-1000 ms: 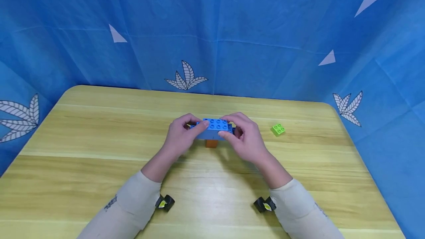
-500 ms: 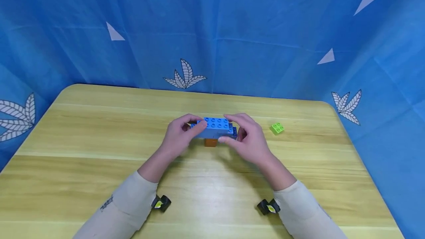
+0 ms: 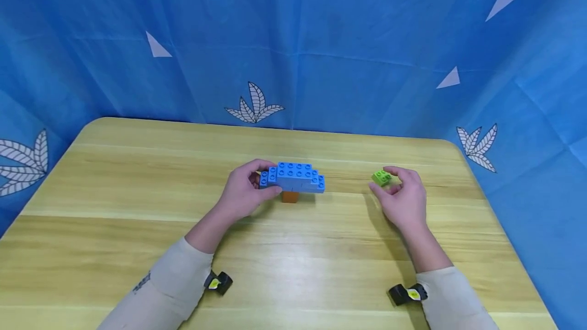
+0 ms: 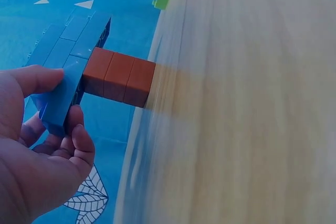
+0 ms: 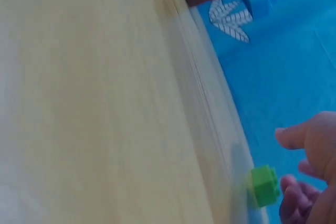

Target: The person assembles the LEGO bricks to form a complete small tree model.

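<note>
Stepped blue toy bricks (image 3: 295,183) sit on top of a column of reddish-brown bricks (image 4: 119,77), which stands on the table. My left hand (image 3: 240,191) grips the left end of the blue layers, thumb on the near face and fingers curled round the other side. To the right, a small lime-green brick (image 3: 380,177) with studs up lies on the table. Over it is my right hand (image 3: 405,200), thumb and fingers spread apart. In the right wrist view a gap shows between the thumb and the green brick (image 5: 264,186).
The wood-grain table (image 3: 293,258) has rounded far corners. Behind it hangs a blue curtain (image 3: 293,39) printed with leaves and white triangles. A small black device (image 3: 219,283) is strapped at the left sleeve, another black device (image 3: 407,294) at the right.
My right hand has let go of the blue bricks and moved right to the green brick. The left hand keeps its hold on the left end, its thumb now lower on the near face.
</note>
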`<state>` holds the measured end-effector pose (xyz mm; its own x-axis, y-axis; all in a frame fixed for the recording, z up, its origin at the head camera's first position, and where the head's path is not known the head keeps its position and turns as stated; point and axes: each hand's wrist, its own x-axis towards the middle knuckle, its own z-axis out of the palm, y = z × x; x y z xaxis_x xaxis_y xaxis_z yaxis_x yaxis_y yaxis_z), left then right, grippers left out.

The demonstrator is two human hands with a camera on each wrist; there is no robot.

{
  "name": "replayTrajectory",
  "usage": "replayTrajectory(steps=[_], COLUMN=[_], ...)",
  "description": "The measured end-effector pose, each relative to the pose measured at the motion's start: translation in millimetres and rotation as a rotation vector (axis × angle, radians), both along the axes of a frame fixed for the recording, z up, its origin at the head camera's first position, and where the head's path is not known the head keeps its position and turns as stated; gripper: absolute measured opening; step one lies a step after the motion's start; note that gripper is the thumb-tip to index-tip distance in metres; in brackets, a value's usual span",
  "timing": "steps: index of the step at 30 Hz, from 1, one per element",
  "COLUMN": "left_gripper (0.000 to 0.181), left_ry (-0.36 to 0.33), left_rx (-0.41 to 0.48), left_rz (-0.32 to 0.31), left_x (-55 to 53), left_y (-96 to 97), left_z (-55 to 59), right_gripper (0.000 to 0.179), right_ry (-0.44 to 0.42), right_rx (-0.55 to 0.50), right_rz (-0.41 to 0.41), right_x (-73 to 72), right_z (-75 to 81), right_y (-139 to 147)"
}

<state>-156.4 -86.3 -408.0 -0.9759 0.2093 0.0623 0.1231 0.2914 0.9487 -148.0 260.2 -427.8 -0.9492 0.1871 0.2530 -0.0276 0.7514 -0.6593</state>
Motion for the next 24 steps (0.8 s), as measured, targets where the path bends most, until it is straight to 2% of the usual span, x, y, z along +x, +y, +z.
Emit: replayTrajectory(steps=[3, 6, 14, 19, 24], left_gripper=[0.043, 0.043, 0.043, 0.044, 0.044], left_ry=[-0.005, -0.004, -0.001, -0.002, -0.003], left_rx=[-0.009, -0.026, -0.049, -0.045, -0.039], left_rz=[-0.001, -0.003, -0.001, -0.009, -0.014], left_x=[0.6, 1.0, 0.7, 0.3, 0.2], left_y=[-0.6, -1.2, -2.8, -3.2, -3.3], left_z=[-1.4, -1.6, -1.0, -0.5, 0.1], right_gripper=[0.060, 0.066, 0.051, 0.048, 0.042], right_ry=[-0.087, -0.129, -0.167, -0.162, -0.093], right_rx=[0.040, 0.052, 0.064, -0.029, -0.098], right_rz=[-0.040, -0.055, -0.073, -0.068, 0.001], right_x=[-5.0, -9.8, -19.2, -16.8, -11.1], right_z=[-3.8, -7.2, -8.9, -2.6, 10.7], right_y=[7.7, 12.0, 8.8, -1.8, -19.7])
